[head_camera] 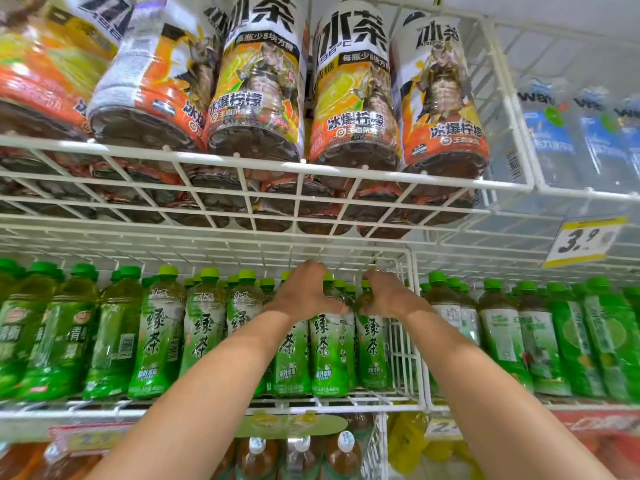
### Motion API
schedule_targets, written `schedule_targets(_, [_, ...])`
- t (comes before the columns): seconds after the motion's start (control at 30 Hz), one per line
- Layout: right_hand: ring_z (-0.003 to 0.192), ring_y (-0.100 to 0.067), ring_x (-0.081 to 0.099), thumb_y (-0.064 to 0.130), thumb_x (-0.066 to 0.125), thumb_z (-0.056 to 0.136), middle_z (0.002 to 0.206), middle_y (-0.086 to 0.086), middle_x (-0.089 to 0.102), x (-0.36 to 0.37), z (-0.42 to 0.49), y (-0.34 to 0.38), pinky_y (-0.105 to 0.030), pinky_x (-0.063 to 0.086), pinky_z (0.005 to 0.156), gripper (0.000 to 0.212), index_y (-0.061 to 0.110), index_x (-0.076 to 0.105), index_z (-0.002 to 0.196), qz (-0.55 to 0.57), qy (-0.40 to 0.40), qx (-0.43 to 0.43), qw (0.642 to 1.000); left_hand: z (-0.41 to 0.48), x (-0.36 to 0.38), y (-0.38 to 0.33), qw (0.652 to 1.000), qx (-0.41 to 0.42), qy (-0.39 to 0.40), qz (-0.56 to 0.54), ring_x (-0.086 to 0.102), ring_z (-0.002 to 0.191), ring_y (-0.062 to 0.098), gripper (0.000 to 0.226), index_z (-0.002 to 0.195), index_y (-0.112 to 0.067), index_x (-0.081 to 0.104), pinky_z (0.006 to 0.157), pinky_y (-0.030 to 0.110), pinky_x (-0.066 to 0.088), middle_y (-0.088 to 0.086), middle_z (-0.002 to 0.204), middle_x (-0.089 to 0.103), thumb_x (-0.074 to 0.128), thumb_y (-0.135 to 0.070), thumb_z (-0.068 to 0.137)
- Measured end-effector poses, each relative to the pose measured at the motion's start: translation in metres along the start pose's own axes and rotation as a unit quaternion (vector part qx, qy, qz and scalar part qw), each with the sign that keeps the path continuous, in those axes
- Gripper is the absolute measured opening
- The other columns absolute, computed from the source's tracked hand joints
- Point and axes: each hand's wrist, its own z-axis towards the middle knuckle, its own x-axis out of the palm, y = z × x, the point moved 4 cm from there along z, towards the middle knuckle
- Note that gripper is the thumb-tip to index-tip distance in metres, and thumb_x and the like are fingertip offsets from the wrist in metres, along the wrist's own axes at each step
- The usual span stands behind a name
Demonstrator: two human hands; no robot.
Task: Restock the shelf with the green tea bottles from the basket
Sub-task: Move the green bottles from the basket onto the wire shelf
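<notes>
**Both hands up at the green tea row**

Both forearms reach up and forward. Left hand (304, 292) is palm-down, fingers curled over bottle necks; can't tell if it actually grips one. Right hand (386, 296) is wrapped around the shoulder of the rightmost green tea bottle (372, 355), beside the white wire divider (412, 327). Bottle stands upright on the wire shelf (207, 407), long axis vertical, cap up, label facing out.

Green tea bottles (329, 355) read 绿茶; iced tea bottles (353, 88) 冰茶; price tag (585, 240) 3.9.
</notes>
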Motion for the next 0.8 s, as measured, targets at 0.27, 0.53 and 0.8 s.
schedule_targets(0.27, [0.116,-0.029,0.057,0.033,0.083,0.082,0.126,-0.014,0.058,-0.014,0.005,0.006,-0.03,0.045,0.085,0.053,0.005,0.058,0.119,-0.073,0.008,-0.02,0.997,0.0,0.0,0.001,1.0,-0.002,-0.006,0.007,0.051,0.12,0.026,0.089,0.136,-0.008,0.054,0.088,0.032,0.045,0.008,0.129,0.054,0.086,-0.056,0.068])
schedule_targets(0.53, [0.13,-0.03,0.049,0.034,0.084,0.081,0.14,-0.015,0.052,-0.012,0.019,0.004,-0.034,0.044,0.102,0.074,0.005,0.05,0.14,-0.087,0.033,-0.023,0.995,0.002,0.0,0.001,1.0,-0.003,0.001,0.01,0.051,0.12,0.026,0.087,0.134,-0.006,0.054,0.094,0.036,0.047,0.008,0.129,0.054,0.086,-0.055,0.069])
schedule_targets(0.8, [0.122,-0.03,0.056,0.031,0.082,0.083,0.135,-0.015,0.055,-0.01,0.02,0.003,-0.033,0.047,0.091,0.064,0.005,0.052,0.133,-0.093,0.033,-0.021,0.995,0.001,0.001,-0.002,0.999,0.004,0.014,0.029,0.051,0.118,0.027,0.082,0.129,-0.004,0.055,0.09,0.036,0.047,0.009,0.127,0.053,0.085,-0.054,0.072])
